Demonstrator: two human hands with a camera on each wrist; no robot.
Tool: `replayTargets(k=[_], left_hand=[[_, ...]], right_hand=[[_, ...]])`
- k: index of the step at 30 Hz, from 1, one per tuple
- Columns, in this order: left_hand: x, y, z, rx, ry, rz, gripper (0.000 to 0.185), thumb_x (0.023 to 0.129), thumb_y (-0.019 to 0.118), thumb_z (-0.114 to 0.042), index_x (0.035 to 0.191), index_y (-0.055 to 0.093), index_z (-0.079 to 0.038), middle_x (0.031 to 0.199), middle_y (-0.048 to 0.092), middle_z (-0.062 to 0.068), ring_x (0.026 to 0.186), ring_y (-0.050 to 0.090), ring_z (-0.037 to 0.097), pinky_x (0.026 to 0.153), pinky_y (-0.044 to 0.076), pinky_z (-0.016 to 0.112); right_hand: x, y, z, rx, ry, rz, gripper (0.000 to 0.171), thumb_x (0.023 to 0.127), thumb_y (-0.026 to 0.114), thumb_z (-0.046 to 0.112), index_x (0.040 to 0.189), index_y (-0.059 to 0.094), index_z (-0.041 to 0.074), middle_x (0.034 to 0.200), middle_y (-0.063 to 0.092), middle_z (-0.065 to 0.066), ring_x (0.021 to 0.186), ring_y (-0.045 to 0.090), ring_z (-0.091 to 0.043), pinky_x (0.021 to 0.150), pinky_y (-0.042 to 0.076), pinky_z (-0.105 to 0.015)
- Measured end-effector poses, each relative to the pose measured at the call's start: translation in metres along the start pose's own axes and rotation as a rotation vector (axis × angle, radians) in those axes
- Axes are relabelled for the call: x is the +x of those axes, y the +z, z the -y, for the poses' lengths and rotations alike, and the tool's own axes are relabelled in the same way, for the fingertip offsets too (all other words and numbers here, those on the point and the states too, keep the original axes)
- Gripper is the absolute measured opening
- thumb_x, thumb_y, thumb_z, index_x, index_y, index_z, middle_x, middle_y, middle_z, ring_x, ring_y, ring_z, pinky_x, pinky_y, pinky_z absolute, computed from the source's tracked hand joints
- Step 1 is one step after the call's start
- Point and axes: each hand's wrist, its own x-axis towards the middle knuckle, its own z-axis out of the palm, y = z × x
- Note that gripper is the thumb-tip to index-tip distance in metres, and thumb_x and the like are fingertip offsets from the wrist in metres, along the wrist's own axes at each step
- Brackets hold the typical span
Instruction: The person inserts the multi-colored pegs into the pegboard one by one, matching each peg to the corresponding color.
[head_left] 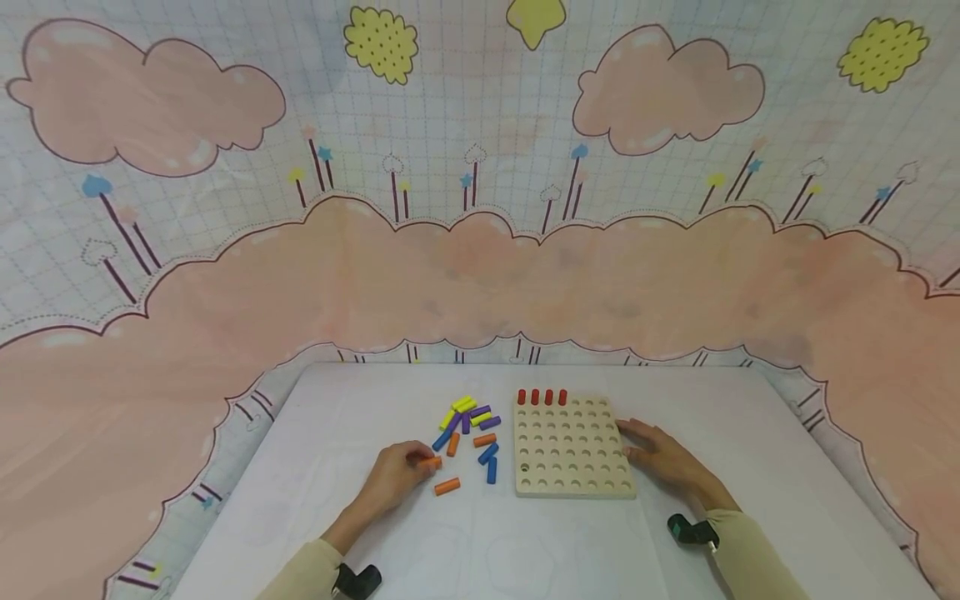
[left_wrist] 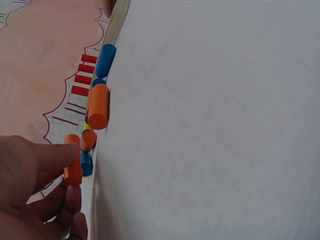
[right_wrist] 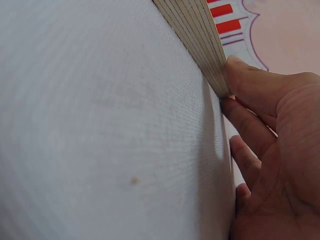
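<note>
My left hand (head_left: 392,477) pinches an orange peg (left_wrist: 73,170) between thumb and fingers, left of the loose pegs. Another orange peg (head_left: 447,486) lies just in front of that hand. A square wooden pegboard (head_left: 574,493) with rows of round holes stands right of the pegs. Several red pegs (head_left: 549,397) stand upright in its back row, at the left end. My right hand (head_left: 671,462) rests at the board's right edge, its fingers extended. In the right wrist view the thumb (right_wrist: 250,82) and index fingertip touch the board's layered side (right_wrist: 202,42).
Loose yellow pegs (head_left: 464,403), purple pegs (head_left: 491,422) and blue pegs (head_left: 492,471) lie in a scattered group between left hand and board. The white tabletop (head_left: 450,550) reaches back to a patterned cloth backdrop (head_left: 480,283). Each wrist carries a black camera (head_left: 692,531).
</note>
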Motion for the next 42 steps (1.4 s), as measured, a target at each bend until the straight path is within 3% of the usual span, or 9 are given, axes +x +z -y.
replayTargets(k=[7,14,21,32,42], left_hand=[[-0.002,-0.007,-0.006,-0.044,0.051,-0.046,0.022,0.088,0.071,-0.009,0.11,0.072,-0.009,0.088,0.065,-0.001,0.079,0.054,0.011,0.064,0.045,0.019],[0.001,-0.012,-0.016,-0.018,0.105,-0.081,0.019,0.09,0.07,-0.011,0.109,0.072,-0.009,0.094,0.069,-0.001,0.085,0.057,0.01,0.074,0.049,0.023],[0.007,-0.011,-0.033,-0.052,0.103,-0.092,0.023,0.09,0.07,-0.013,0.112,0.07,-0.009,0.1,0.071,0.0,0.09,0.06,0.011,0.079,0.051,0.026],[0.017,0.002,-0.062,-0.161,0.122,-0.07,0.022,0.092,0.068,-0.015,0.114,0.068,-0.012,0.104,0.069,0.001,0.097,0.061,0.016,0.081,0.052,0.022],[0.03,0.019,-0.087,-0.231,0.132,-0.041,0.025,0.094,0.067,-0.02,0.118,0.067,-0.016,0.109,0.068,0.0,0.099,0.059,0.016,0.091,0.052,0.031]], right_hand=[[-0.002,0.0,0.0,-0.024,-0.017,-0.001,0.062,0.093,0.062,0.043,0.148,0.044,0.02,0.16,0.025,-0.022,0.147,0.013,-0.05,0.113,0.01,-0.071],[-0.001,0.0,-0.001,-0.042,-0.029,-0.005,0.062,0.093,0.061,0.044,0.148,0.044,0.021,0.16,0.025,-0.021,0.147,0.015,-0.05,0.112,0.01,-0.072],[0.0,0.0,-0.001,-0.036,-0.016,-0.001,0.062,0.092,0.062,0.045,0.147,0.045,0.021,0.16,0.025,-0.021,0.147,0.014,-0.049,0.113,0.009,-0.071],[-0.001,-0.002,0.0,-0.029,-0.029,-0.005,0.061,0.093,0.062,0.044,0.147,0.045,0.021,0.16,0.026,-0.02,0.148,0.013,-0.049,0.113,0.009,-0.072],[0.0,-0.002,0.0,-0.03,-0.039,-0.011,0.061,0.093,0.062,0.042,0.147,0.045,0.02,0.16,0.027,-0.02,0.148,0.014,-0.049,0.113,0.008,-0.071]])
